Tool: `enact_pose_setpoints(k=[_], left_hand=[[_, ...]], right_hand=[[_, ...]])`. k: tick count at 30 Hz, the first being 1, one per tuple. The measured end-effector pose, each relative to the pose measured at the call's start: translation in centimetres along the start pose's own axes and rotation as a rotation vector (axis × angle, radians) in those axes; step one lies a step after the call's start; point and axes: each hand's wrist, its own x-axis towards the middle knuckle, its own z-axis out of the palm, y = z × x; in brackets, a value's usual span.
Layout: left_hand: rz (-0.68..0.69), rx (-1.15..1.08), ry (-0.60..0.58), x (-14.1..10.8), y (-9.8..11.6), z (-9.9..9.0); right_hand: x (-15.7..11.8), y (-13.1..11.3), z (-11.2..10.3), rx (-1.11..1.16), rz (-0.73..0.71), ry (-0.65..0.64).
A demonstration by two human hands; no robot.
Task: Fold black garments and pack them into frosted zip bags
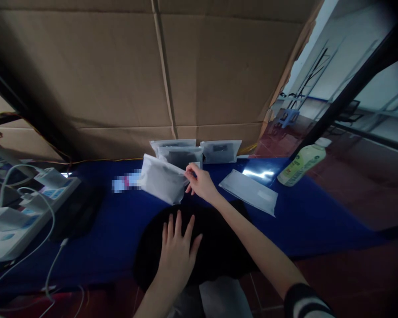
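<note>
My left hand (178, 247) lies flat with fingers spread on a rounded black cloth item (219, 247) at the table's near edge; its exact kind I cannot tell. My right hand (200, 182) pinches the right upper corner of a frosted white pouch (164, 179), which is tilted and raised at its right side. Behind it lean two more frosted pouches, one with a dark content (181, 155). Another frosted pouch (220, 151) stands to their right against the cardboard. A flat frosted pouch (250, 192) lies to the right of my right hand.
A blue-covered table (119, 229) carries everything. At left sits a white power strip (49, 207) with plugged chargers and loose white cables. A drink bottle (303, 162) leans at the right near a black frame post (338, 106). Brown cardboard (119, 70) walls off the back.
</note>
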Motion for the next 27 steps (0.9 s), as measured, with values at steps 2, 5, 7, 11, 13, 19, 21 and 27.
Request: enact_pose_setpoints(k=[2, 5, 7, 11, 13, 19, 21, 27], left_hand=[[-0.007, 0.005, -0.066, 1.2, -0.8, 0.0], [-0.035, 0.017, -0.167, 3.7, -2.5, -0.4], [-0.046, 0.014, -0.227, 5.5, -3.8, -0.7], [-0.065, -0.089, -0.336, 8.6, -6.3, -1.3], [-0.072, -0.165, -0.328, 9.7, -7.2, -1.5], [-0.085, -0.328, -0.182, 10.4, -8.3, -3.7], [-0.135, -0.456, -0.141, 9.8, -8.1, -5.1], [-0.347, -1.428, -0.09, 7.2, -6.8, -9.3]], right_hand=[[-0.1, -0.9, -1.7, 0.035, -0.114, 0.151], [-0.7, -2.0, -4.5, 0.039, -0.221, 0.381], [-1.6, -2.6, -6.1, 0.076, -0.22, 0.494], [-4.1, -2.8, -8.0, 0.214, -0.172, 0.57], [-5.3, -2.4, -8.3, 0.292, -0.139, 0.558], [-7.6, 1.1, -8.0, 0.521, 0.032, 0.386], [-8.2, 2.3, -7.9, 0.595, 0.099, 0.339], [-9.4, 3.9, -7.7, 0.757, 0.223, 0.382]])
